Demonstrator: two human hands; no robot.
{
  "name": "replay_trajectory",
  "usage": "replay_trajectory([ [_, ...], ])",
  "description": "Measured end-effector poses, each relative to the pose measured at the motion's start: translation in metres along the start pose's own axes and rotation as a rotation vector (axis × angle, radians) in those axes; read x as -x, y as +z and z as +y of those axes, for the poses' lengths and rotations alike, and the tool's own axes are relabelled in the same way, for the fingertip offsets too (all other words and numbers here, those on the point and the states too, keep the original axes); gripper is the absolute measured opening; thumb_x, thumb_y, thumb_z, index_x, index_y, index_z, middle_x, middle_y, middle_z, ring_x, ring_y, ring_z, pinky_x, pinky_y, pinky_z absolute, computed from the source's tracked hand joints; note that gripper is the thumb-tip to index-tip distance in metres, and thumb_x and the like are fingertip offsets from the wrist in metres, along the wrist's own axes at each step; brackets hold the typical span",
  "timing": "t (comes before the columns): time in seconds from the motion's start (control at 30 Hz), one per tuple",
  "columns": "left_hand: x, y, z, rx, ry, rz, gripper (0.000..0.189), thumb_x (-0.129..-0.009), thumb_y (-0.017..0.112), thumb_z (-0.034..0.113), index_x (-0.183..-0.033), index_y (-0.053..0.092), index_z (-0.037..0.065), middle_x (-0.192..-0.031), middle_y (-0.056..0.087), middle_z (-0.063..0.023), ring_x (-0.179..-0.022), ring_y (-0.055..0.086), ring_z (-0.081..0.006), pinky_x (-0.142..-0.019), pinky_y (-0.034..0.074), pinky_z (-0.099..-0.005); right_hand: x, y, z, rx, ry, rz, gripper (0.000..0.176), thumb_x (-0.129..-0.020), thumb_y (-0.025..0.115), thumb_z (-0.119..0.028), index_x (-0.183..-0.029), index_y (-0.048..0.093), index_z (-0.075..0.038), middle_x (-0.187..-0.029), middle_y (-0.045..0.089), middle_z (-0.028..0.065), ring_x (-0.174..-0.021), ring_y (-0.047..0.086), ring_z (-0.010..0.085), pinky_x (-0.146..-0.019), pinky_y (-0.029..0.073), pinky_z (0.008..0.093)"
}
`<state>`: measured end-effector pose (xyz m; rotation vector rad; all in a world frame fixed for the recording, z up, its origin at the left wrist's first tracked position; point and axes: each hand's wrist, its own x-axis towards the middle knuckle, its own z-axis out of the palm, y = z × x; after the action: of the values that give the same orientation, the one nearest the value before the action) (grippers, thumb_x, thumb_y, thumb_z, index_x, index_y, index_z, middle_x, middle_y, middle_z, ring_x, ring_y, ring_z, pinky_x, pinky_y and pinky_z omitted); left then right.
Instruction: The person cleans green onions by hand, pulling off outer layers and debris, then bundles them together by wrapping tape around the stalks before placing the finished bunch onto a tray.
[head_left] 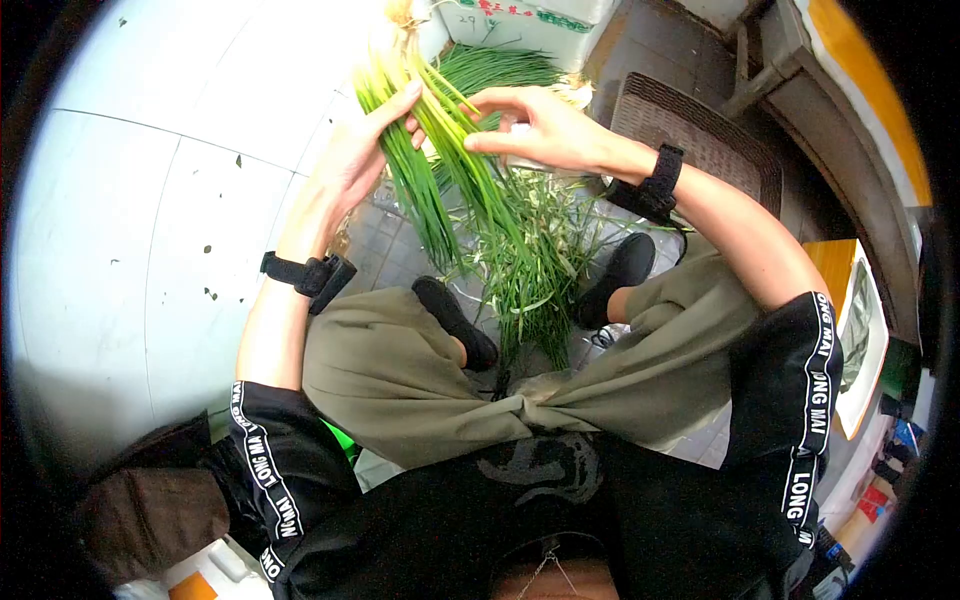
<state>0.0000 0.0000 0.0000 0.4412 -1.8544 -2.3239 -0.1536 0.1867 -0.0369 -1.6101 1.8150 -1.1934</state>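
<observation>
My left hand (365, 145) is closed around a bunch of scallions (430, 125), its thumb lying across the pale stalks. The root ends point up and away from me, and the green leaves hang down toward the floor. Just right of the bunch is my right hand (540, 130), thumb and index finger apart, their tips right at the outer stalks. A loose heap of green leaves and trimmings (535, 260) lies on the floor below, between my feet. Behind my hands, more scallions (500, 68) lie in a pile with their pale ends to the right.
A white foam box (530, 25) with red and green writing stands at the back. White wall tiles (100, 200) rise on the left. A brown woven mat (690, 130) lies at the back right, near a table frame (765, 85). My black shoes (615, 280) flank the heap.
</observation>
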Motion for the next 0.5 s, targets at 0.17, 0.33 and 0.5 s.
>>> replay_trajectory([
  [0.17, -0.004, 0.006, -0.008, -0.075, 0.048, 0.118, 0.023, -0.092, 0.073, 0.026, -0.1, 0.064, 0.006, -0.074, 0.057, 0.0017, -0.064, 0.054, -0.0085, -0.059, 0.045, -0.0237, -0.005, 0.012, -0.001, 0.163, -0.066, 0.072, 0.04, -0.087, 0.075, -0.035, -0.11, 0.065, -0.003, -0.075, 0.066, 0.0057, -0.065, 0.057, 0.0123, -0.061, 0.047, 0.0315],
  [0.33, -0.005, 0.001, -0.006, -0.157, 0.086, 0.208, 0.024, -0.09, 0.075, 0.028, -0.098, 0.065, 0.007, -0.074, 0.059, 0.0011, -0.062, 0.053, -0.0059, -0.057, 0.044, -0.021, -0.015, 0.012, 0.015, -0.102, 0.088, 0.008, 0.03, -0.091, 0.071, -0.021, -0.113, 0.065, -0.001, -0.093, 0.073, 0.0049, -0.084, 0.061, 0.0066, -0.077, 0.05, 0.0259],
  [0.5, -0.001, -0.004, -0.002, -0.274, 0.136, 0.109, 0.032, -0.089, 0.075, 0.026, -0.109, 0.067, 0.002, -0.084, 0.064, 0.0009, -0.067, 0.053, -0.0054, -0.062, 0.041, -0.0196, -0.015, 0.007, 0.027, -0.197, 0.059, 0.026, 0.035, -0.088, 0.073, -0.029, -0.11, 0.067, -0.002, -0.079, 0.071, 0.0063, -0.07, 0.059, 0.0077, -0.066, 0.047, 0.0258],
])
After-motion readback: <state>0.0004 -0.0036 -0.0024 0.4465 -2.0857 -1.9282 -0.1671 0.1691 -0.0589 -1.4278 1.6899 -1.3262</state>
